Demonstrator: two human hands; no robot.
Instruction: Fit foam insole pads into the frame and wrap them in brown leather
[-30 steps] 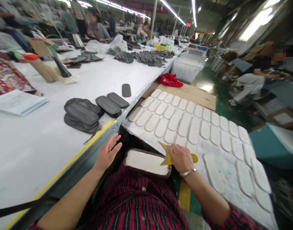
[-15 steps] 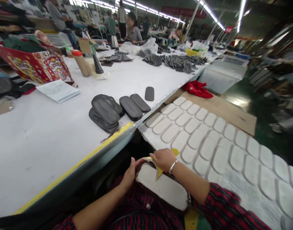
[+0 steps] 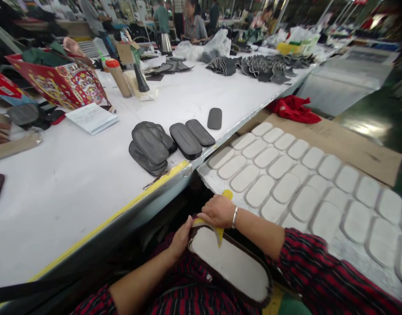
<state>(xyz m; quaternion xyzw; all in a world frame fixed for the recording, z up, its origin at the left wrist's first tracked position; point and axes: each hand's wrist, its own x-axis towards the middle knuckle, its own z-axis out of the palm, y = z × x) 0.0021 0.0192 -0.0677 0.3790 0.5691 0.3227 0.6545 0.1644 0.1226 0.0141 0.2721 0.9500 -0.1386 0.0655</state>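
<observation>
A long rounded piece with a white face and dark brown edge (image 3: 230,262) lies tilted over my lap. My left hand (image 3: 181,238) grips its upper left end, thumb up along the rim. My right hand (image 3: 219,212) is closed round a yellow tool (image 3: 220,235), whose round yellow end sticks out above the knuckles. A pale curved strip runs from the tool along the end of the piece, near my left fingertips. To the right, rows of white oval pieces with grey rims (image 3: 245,178) cover a board.
Dark oval pads (image 3: 150,144) are stacked near the yellow-edged front of the white table (image 3: 72,188). Farther back stand a red patterned box (image 3: 59,83), a bottle (image 3: 119,78) and grey cut pieces (image 3: 263,68). Red cloth (image 3: 294,109) lies on cardboard. People are in the background.
The view has tilted down and shifted left. Both hands keep their hold, and my right hand with the yellow tool has moved slightly toward my left hand.
</observation>
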